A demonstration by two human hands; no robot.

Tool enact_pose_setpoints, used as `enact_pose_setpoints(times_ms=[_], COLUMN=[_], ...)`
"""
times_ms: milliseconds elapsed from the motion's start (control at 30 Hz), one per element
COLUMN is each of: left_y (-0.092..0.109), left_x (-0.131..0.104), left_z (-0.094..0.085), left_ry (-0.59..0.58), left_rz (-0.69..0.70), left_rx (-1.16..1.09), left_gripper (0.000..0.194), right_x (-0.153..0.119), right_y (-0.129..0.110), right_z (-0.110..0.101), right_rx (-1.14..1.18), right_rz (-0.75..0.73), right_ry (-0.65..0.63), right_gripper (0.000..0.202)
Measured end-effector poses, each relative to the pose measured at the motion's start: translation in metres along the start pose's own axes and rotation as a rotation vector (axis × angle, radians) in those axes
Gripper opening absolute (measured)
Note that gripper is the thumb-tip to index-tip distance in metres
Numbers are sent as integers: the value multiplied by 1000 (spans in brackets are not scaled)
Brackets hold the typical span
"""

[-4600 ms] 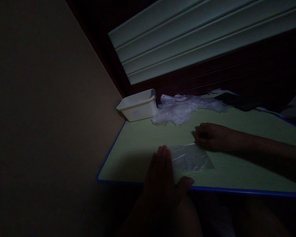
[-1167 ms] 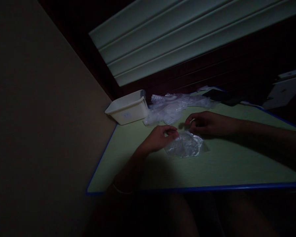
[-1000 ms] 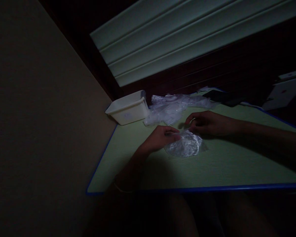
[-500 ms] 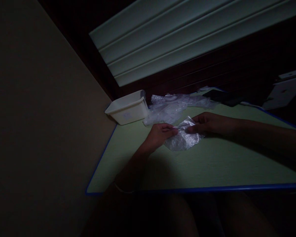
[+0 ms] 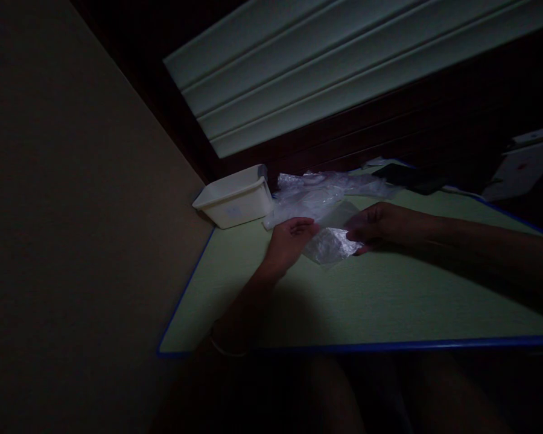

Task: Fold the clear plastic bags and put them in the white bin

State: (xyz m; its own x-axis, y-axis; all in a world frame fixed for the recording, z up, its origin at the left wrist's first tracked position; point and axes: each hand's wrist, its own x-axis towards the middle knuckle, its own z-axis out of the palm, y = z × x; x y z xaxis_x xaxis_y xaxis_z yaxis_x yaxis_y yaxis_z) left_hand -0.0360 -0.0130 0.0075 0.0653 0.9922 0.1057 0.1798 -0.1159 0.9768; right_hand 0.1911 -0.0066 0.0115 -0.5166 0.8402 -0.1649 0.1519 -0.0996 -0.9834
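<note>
A clear, shiny plastic bag point(image 5: 332, 244) is held above the green table top point(image 5: 389, 289), stretched between both hands. My left hand point(image 5: 292, 241) pinches its left edge between thumb and fingers. On the other side my right hand point(image 5: 373, 228) grips the bag's right edge, thumb on the near face. Just behind the hands lies a loose pile of clear plastic bags point(image 5: 308, 202). Whether anything is inside the held bag cannot be made out in the dim light.
A white plastic bin point(image 5: 238, 208) stands at the table's back left, near the wall. A dark flat item point(image 5: 405, 178) lies at the back right, beside the pile. Blue edging point(image 5: 366, 348) runs along the table's near side. A pale box-like object point(image 5: 525, 169) is at the far right.
The held bag has been spread flatter, with its upper part now smooth and raised. My left hand has shifted slightly up and left, still gripping.
</note>
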Motion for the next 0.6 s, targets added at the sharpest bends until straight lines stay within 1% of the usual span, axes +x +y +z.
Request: enact_pose_setpoints(times_ms=[67,100,133,167,267,300,333,367,433,467,533,600], left_y=[4,6,8,10,19,21,24,26,27,26,22,17], left_x=[-1,-2,-4,-6,-15,-17,-19,-20,-20,-20,-18,-17], left_z=[-2,-3,-3,-2,6,9,13,16,20,21,21,21], left_ry=[132,158,142,72,-249,-326,-376,-397,-370,-341,-290,-255], left_rz=[68,69,41,-19,-280,-358,-415,-447,-455,-438,-389,-339], left_rx=[22,6,-32,-93,-331,-418,-502,-578,-691,-725,-749,-728], left_gripper=[18,18,22,27,46,53,58,62,62,57,42,25], right_x=[-1,-1,-1,-2,-5,-6,-8,-10,-14,-16,-20,-23], right_y=[-3,-4,-6,-7,-9,-9,-8,-8,-5,-4,-2,1], right_z=[-2,-3,-5,-6,-6,-5,-3,-1,4,7,12,15], right_rx=[-47,-103,-184,-284,-626,-720,-796,-859,-959,-1009,-1067,-1045], right_rz=[-38,-68,-110,-159,-324,-375,-418,-449,-480,-485,-514,-561], right_ry=[62,94,128,172,347,387,403,398,337,300,232,186], right_gripper=[21,23,26,29,34,35,34,33,38,43,49,51])
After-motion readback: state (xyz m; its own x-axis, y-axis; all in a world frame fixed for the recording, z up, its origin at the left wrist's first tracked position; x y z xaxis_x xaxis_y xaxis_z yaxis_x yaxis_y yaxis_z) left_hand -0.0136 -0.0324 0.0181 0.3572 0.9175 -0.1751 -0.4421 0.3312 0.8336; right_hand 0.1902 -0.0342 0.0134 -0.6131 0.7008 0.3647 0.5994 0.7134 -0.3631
